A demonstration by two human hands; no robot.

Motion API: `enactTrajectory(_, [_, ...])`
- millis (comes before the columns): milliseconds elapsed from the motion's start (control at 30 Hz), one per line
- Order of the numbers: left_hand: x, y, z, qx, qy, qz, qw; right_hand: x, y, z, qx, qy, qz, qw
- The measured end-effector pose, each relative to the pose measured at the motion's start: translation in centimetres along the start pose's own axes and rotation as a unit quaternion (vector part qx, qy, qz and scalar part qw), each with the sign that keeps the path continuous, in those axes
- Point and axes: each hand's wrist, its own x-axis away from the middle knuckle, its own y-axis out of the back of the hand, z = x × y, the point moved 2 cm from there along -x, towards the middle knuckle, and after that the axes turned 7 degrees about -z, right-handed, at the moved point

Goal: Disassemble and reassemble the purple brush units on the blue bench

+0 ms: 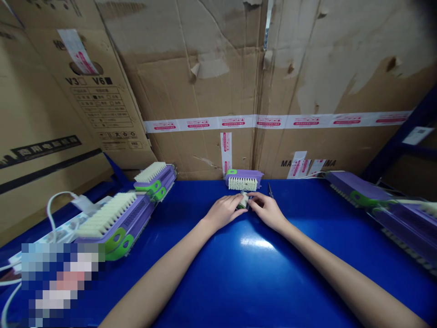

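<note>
My left hand (223,212) is closed round a small pale block with a dark green edge (244,200); its exact kind is too small to make out. My right hand (268,210) meets it from the right, thumb and fingers bent in a pinch at the block's edge. Just beyond the fingertips lies a purple brush (244,175) with cream bristles facing me and a green end. A thin dark tool (270,190) rests on the blue table (218,273) behind my right hand.
Purple-and-green brushes (116,216) lie bristles up on the left, beside a white power strip (61,232) with cables. More purple brushes (358,187) line the right side, bristles down. Cardboard walls (205,91) close off the back and left. A blue frame post (392,136) stands right.
</note>
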Motion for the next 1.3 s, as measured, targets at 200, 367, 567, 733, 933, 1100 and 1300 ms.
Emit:
enactTrajectory(200, [-0.2, 0.06, -0.1, 0.019, 0.019, 0.033, 0.999, -0.07, 0.08, -0.21, 0.01, 0.003, -0.01, 1.0])
enactTrajectory(367, [-0.27, 0.02, -0.12, 0.02, 0.036, 0.044, 0.998, -0.06, 0.13, 0.01, 0.026, 0.016, -0.018, 0.999])
enactTrajectory(567, [-0.22, -0.03, -0.03, 0.0, 0.053, 0.048, 0.997, -0.06, 0.11, -0.01, 0.027, 0.019, -0.019, 0.999])
enactTrajectory(733, [-0.19, 0.01, -0.04, -0.023, 0.056, 0.048, 0.997, -0.04, 0.21, 0.12, 0.029, 0.028, -0.02, 0.999])
enactTrajectory(933, [-0.21, 0.16, -0.1, -0.032, 0.062, 0.048, 0.996, -0.03, 0.17, 0.1, 0.03, 0.032, -0.019, 0.999])
enactTrajectory(1100, [-0.18, 0.19, -0.09, -0.04, 0.066, 0.038, 0.996, -0.04, 0.17, 0.07, 0.032, 0.029, -0.02, 0.999])
enactTrajectory(1300, [-0.13, 0.15, -0.01, -0.046, 0.066, 0.035, 0.996, -0.08, 0.19, 0.05, 0.031, 0.03, -0.024, 0.999])
